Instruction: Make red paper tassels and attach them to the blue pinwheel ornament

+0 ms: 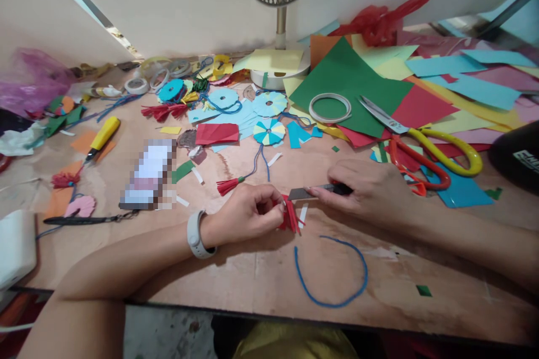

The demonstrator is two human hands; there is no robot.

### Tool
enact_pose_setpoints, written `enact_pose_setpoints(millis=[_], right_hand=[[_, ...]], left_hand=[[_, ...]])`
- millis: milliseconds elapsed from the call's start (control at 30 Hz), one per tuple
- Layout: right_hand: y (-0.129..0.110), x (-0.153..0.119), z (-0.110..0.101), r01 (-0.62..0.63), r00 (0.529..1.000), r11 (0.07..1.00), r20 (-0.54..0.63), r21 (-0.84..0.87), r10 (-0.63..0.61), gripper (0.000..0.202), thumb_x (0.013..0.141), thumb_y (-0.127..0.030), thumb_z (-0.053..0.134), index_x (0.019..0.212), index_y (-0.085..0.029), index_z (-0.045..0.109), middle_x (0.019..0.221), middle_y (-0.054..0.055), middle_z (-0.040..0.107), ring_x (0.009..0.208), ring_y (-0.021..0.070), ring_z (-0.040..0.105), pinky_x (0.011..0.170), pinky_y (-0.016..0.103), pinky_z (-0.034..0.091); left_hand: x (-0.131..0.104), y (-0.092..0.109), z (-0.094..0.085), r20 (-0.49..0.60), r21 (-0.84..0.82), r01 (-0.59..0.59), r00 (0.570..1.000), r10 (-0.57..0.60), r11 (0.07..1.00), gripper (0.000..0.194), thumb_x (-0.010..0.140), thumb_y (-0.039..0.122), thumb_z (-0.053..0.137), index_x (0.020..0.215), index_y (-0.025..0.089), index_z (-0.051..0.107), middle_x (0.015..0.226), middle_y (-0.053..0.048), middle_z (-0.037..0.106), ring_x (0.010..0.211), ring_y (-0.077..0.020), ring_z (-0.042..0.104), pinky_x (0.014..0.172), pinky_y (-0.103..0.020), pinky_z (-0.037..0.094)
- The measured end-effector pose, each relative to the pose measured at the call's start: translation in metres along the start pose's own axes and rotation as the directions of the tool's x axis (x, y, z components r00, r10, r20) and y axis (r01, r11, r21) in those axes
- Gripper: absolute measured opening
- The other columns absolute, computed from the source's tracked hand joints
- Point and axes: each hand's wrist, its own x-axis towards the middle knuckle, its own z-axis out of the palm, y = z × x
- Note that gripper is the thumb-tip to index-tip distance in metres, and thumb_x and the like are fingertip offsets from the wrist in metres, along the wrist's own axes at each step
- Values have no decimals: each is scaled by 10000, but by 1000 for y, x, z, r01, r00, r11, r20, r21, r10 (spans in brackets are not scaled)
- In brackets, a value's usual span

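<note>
My left hand [255,210] pinches a fringed red paper piece [291,217] between thumb and forefinger, near the table's front edge, probably to keep its strips from shifting. My right hand [366,188] is closed around a cutter [301,194], blade pointing left at the paper, one fingertip on it, likely for control. Nearer me curves a loose blue cord [365,280], within easy reach. Beyond lie a red tassel [229,185], a phone [147,176] (its screen blurred out) and scissors [442,151], seemingly set aside.
</note>
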Motion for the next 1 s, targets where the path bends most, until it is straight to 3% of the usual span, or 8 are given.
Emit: enact_pose_setpoints(millis=[133, 400, 600, 900, 1000], right_hand=[[3, 1, 1, -2, 1000, 1000, -18, -30, 1, 410, 978, -494, 565, 699, -193, 563, 700, 48, 637, 631, 164, 535, 573, 320, 298], [17, 2, 9, -86, 994, 985, -76, -151, 75, 470, 955, -574, 554, 701, -182, 609, 677, 58, 645, 612, 169, 544, 533, 318, 204], [25, 6, 10, -141, 987, 975, -104, -174, 124, 481, 942, -588, 565, 695, -179, 624, 644, 58, 640, 622, 178, 570, 536, 313, 216], [38, 10, 9, -178, 979, 962, -132, -208, 153, 484, 956, -592, 526, 830, -167, 721, 743, 92, 714, 656, 200, 591, 544, 318, 215], [40, 12, 5, -181, 978, 966, -138, -185, 157, 470, 958, -573, 529, 770, -175, 694, 710, 83, 685, 652, 194, 575, 549, 321, 213]], left_hand=[[-1, 0, 0, -35, -15, -29, 999, 29, 999, 187, 857, 229, 578, 809, 98, 702, 519, 42, 508, 467, -47, 389, 440, -155, 281], [-2, -1, -1, -53, -70, -43, 998, 39, 997, 141, 823, 230, 568, 754, 129, 637, 542, 17, 569, 467, -58, 439, 445, -160, 326], [-2, 3, -2, -100, -69, -79, 992, 72, 994, 133, 808, 228, 568, 752, 134, 643, 550, 20, 561, 466, -56, 439, 443, -157, 338], [-5, 7, -2, -94, 29, -225, 969, 227, 974, 115, 784, 163, 560, 734, 135, 660, 539, 19, 598, 431, -37, 428, 412, -131, 310], [-6, 7, -1, -83, 86, -296, 949, 303, 951, 119, 808, 144, 566, 752, 139, 671, 547, 20, 612, 436, -36, 451, 428, -127, 333]])
